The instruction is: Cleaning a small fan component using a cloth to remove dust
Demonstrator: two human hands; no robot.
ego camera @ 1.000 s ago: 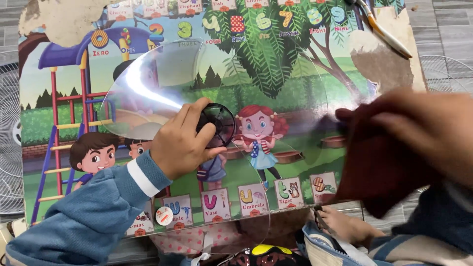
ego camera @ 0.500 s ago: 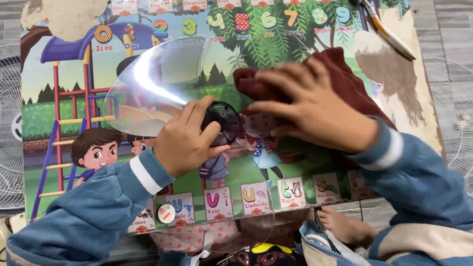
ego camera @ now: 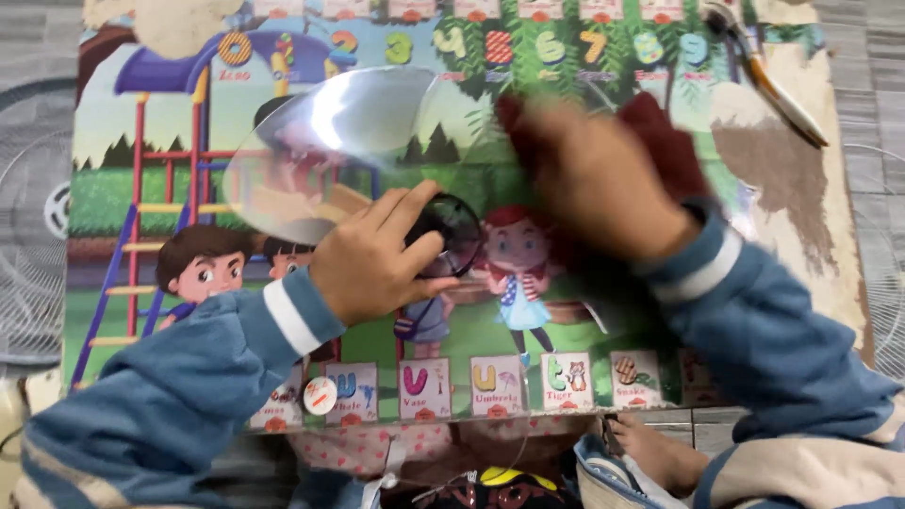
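Note:
A clear plastic fan blade point(ego camera: 320, 160) with a black round hub point(ego camera: 462, 236) lies on a colourful picture board point(ego camera: 141, 207). My left hand point(ego camera: 377, 259) rests on the hub, its fingers curled around the hub's edge and pinning it down. My right hand point(ego camera: 599, 179), blurred by motion, presses a dark red cloth point(ego camera: 665, 127) flat against the right part of the blade, just right of the hub. Most of the cloth is hidden under the palm.
A pair of pliers with pale handles point(ego camera: 768, 80) lies at the board's top right corner. Wire fan grilles show at the left edge point(ego camera: 28, 245) and the right edge point(ego camera: 881, 245). A bare foot point(ego camera: 655, 452) and patterned fabric lie below the board's near edge.
My right hand came in from the right with the red cloth, landed on the blade by the hub, then slid up and a little right. The left hand stayed put.

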